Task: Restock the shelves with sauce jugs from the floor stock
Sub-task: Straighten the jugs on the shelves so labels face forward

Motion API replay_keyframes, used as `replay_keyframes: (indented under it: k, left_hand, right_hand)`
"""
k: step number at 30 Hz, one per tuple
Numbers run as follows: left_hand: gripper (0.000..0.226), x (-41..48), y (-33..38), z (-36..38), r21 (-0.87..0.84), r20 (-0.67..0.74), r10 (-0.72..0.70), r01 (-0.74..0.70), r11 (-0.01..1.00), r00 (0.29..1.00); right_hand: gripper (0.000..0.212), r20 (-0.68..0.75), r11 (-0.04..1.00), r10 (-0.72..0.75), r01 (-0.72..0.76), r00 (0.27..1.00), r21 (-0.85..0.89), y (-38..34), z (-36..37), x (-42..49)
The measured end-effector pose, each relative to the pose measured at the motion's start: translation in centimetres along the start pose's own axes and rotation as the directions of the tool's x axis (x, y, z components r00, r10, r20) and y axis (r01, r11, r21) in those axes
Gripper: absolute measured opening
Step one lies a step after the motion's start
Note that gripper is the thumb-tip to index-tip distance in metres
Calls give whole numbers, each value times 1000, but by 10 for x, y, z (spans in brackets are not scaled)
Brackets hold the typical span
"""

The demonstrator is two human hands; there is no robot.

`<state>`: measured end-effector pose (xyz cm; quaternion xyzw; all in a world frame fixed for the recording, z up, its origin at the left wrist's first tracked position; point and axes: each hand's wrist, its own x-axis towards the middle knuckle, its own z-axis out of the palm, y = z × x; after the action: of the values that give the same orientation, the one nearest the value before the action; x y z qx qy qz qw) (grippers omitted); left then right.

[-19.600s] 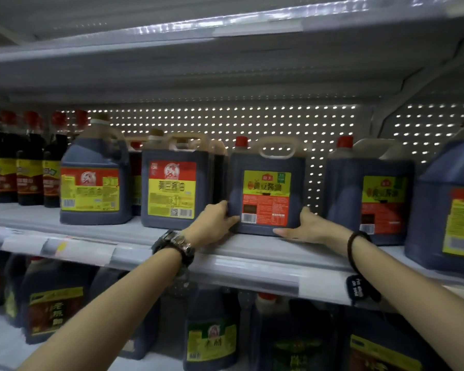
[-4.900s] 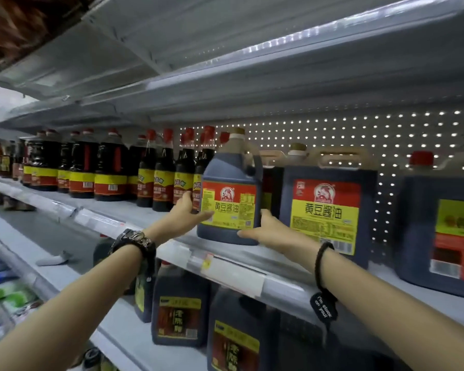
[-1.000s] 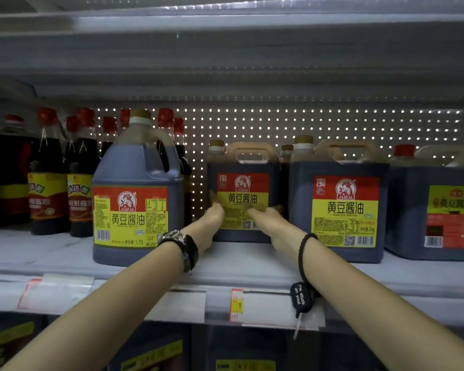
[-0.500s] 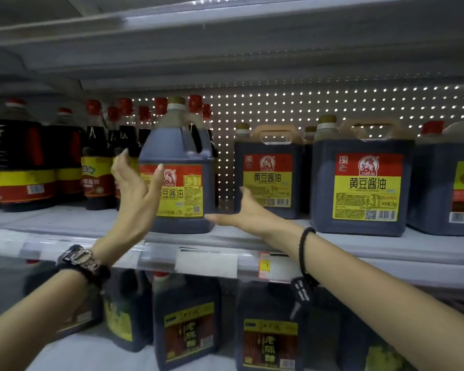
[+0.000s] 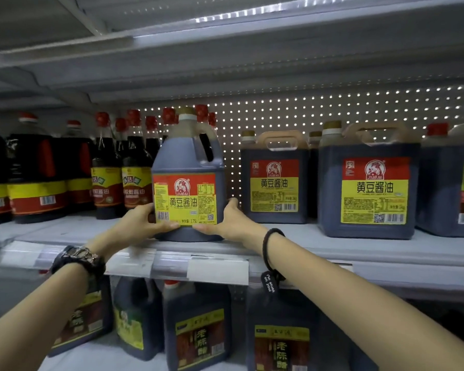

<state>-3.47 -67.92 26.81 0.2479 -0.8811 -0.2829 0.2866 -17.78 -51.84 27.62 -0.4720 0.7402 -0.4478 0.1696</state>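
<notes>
A round sauce jug (image 5: 188, 183) stands upright on the shelf (image 5: 332, 247), near its front edge. The left grip (image 5: 142, 223) and right grip (image 5: 225, 220) clasp its lower sides, thumbs along its front; what wraps behind is hidden, seemingly curled.

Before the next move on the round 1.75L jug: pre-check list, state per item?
1. Grip: left hand and right hand hold the lower sides of the 1.75L soy sauce jug: ok.
2. Jug upright, base looks seated on the shelf: ok.
3. Label faces front: ok.
4. Gap to the square soy sauce jug on the right, pegboard showing between: ok.
5. Clearance to the red-capped bottles on the left: jug overlaps them in view, cannot tell.
6. Cap in place: ok; seal cannot tell.
</notes>
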Motion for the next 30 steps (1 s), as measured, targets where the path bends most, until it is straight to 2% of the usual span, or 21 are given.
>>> replay_keyframes:
  k: [2, 3, 6, 13, 20, 25, 30]
  left_hand:
    - [56, 0, 9, 2, -13, 56, 15, -14, 1000, 998]
    - [54, 0, 15, 6, 0, 78, 31, -32, 1000, 996]
    - [41, 4, 32, 22, 70, 111, 95, -103, 992, 989]
    - [57, 19, 70, 65, 146, 136, 198, -218, 965, 971]
    - [61, 32, 90, 91, 105, 146, 231, -247, 963, 962]
    - [65, 32, 86, 93, 128, 124, 236, -252, 959, 964]
    - [65, 33, 88, 98, 107, 131, 264, -278, 954, 956]
  right_hand:
    - [118, 43, 1000, 15, -15, 999, -5, 2, -9, -3]
    - [117, 49, 1000, 25, -24, 998, -11, 5, -15, -5]
    - [107, 12, 997, 63, -63, 998, -40, 18, -36, -8]
    - [91, -42, 992, 118, -119, 992, -30, 47, -82, -21]
    - [89, -101, 988, 148, -152, 984, -38, 64, -106, -30]
    - [79, -116, 986, 136, -145, 984, -81, 63, -108, -35]
    - [87, -112, 990, 104, -113, 988, -81, 59, -105, -42]
